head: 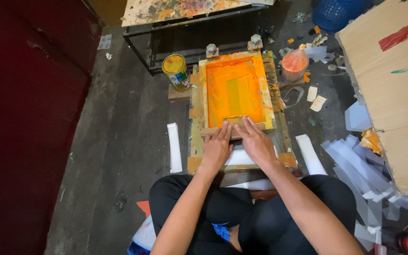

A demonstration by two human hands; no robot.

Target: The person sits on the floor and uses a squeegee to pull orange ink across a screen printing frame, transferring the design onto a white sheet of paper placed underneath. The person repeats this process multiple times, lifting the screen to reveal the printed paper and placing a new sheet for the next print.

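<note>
orange-inked screen frame [234,89], yellow tin [176,71], blue basket [338,13]

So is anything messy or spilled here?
Yes. Orange ink is smeared over the wooden screen frame, beyond the mesh. Cut paper strips and scraps lie scattered on the floor on the right. Both hands press the frame's near edge.

Both hands hide the squeegee's [234,123] near edge.
</note>
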